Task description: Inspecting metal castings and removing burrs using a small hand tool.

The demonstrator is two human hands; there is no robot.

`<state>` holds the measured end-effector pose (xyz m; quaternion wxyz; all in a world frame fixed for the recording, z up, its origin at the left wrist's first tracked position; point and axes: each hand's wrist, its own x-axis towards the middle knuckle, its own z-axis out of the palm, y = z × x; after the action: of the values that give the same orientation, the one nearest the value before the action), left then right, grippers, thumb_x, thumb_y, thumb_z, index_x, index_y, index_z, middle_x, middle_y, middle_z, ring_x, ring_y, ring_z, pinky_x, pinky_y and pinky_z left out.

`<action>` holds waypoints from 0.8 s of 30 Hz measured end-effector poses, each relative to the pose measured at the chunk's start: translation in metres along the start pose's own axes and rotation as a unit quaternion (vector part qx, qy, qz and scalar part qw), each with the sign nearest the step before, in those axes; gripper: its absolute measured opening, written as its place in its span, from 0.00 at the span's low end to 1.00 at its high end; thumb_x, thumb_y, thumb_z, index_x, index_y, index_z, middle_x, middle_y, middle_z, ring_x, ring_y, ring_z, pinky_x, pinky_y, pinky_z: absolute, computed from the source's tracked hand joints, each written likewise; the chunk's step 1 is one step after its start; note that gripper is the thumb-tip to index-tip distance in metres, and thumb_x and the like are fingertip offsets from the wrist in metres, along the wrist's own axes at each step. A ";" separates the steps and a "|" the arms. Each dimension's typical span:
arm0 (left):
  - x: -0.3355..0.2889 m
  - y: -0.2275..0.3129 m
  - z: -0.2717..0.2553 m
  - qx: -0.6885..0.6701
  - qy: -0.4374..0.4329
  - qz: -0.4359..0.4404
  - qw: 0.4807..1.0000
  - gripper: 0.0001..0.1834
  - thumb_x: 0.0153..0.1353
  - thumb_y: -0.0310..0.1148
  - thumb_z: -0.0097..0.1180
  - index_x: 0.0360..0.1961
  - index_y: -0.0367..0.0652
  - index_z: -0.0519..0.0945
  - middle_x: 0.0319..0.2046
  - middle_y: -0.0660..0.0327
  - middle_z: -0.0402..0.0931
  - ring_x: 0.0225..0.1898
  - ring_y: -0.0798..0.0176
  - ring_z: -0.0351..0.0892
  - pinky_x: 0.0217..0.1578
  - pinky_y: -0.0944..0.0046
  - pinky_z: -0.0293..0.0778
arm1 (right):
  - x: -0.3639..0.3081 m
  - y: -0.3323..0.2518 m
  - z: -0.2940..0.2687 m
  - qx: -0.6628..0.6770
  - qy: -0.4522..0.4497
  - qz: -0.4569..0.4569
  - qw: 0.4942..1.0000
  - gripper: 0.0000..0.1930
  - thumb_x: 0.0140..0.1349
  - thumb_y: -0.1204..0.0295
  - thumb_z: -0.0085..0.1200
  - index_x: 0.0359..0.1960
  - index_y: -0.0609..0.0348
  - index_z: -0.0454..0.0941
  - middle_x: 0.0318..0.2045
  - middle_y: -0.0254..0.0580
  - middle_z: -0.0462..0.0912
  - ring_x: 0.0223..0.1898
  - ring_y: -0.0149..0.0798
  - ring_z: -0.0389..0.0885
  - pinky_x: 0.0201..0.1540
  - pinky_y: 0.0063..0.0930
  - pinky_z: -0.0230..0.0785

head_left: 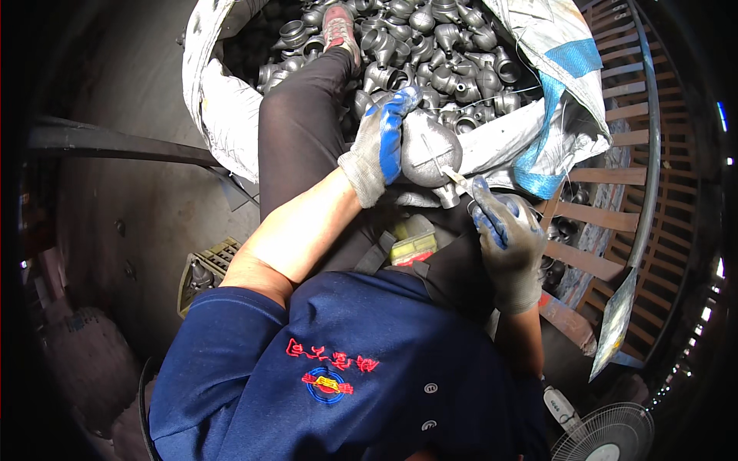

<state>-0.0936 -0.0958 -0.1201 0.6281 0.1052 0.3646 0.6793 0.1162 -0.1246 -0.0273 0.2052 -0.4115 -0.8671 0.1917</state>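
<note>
In a grey glove with blue coating, my left hand grips a rounded grey metal casting from its left side. The casting has a bulbous body with a raised seam line and a short spout pointing down toward me. My right hand, in a similar dirty glove, is closed around a small tool with a flat pale blade. The blade's tip touches or lies very close to the casting's lower edge. Its handle is mostly hidden in my fingers. Both hands are over my lap.
Ahead stands a large white woven bulk bag full of similar castings, with a blue strap. My shoe rests among them. A slatted metal rack stands right, a fan lower right, a yellow crate left.
</note>
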 end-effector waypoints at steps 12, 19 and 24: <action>0.001 0.001 0.002 -0.092 0.010 -0.078 0.993 0.08 0.62 0.38 0.49 0.30 0.48 0.75 0.27 0.67 0.71 0.31 0.71 0.73 0.36 0.68 0.73 | -0.003 0.000 -0.002 0.051 -0.029 0.050 0.997 0.16 0.48 0.83 0.52 0.40 0.61 0.80 0.33 0.47 0.80 0.34 0.48 0.79 0.39 0.33 0.71; 0.000 0.000 0.003 -0.065 0.001 -0.053 0.996 0.08 0.62 0.38 0.48 0.30 0.48 0.74 0.27 0.68 0.70 0.31 0.72 0.72 0.36 0.69 0.72 | -0.003 0.001 -0.002 0.071 -0.046 0.073 0.994 0.16 0.49 0.83 0.50 0.41 0.63 0.80 0.34 0.50 0.81 0.36 0.46 0.80 0.41 0.31 0.71; 0.002 -0.003 0.000 -0.080 0.010 -0.058 0.995 0.08 0.62 0.39 0.49 0.31 0.48 0.74 0.27 0.67 0.70 0.30 0.72 0.73 0.35 0.68 0.73 | 0.000 -0.002 -0.006 0.107 -0.041 0.082 0.990 0.15 0.51 0.82 0.51 0.42 0.63 0.80 0.34 0.49 0.82 0.35 0.42 0.81 0.41 0.29 0.71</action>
<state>-0.0918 -0.0946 -0.1225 0.6690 0.0268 0.3208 0.6700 0.1178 -0.1247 -0.0209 0.1961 -0.4485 -0.8128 0.3159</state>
